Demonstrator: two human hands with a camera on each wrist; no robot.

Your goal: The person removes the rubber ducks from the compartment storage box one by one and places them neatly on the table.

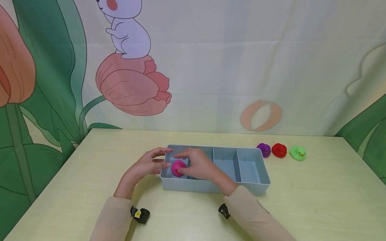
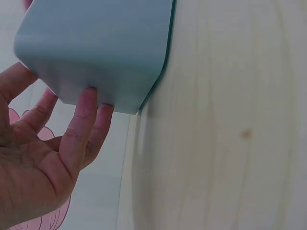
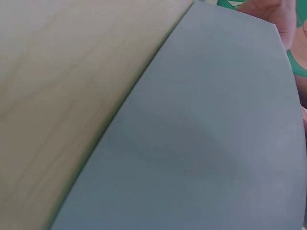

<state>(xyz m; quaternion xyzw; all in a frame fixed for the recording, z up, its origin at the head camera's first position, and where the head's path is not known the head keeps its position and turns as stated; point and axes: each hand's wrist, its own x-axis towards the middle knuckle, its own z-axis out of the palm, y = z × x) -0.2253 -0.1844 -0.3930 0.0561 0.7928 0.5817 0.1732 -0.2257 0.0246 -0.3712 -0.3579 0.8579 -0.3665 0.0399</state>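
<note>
In the head view a pink rubber duck sits in the leftmost compartment of a blue-grey divided box. My right hand reaches over the front wall, its thumb tip right at the duck's beak. The index finger is spread above the duck, apart from it. At the box's left end is my left hand, fingers extended. The left wrist view shows those fingertips touching the end wall. The box front wall fills most of the right wrist view and hides the right hand's fingers.
A purple duck, a red duck and a green duck stand in a row on the pale wooden table, right of the box. Behind the table hangs a printed curtain.
</note>
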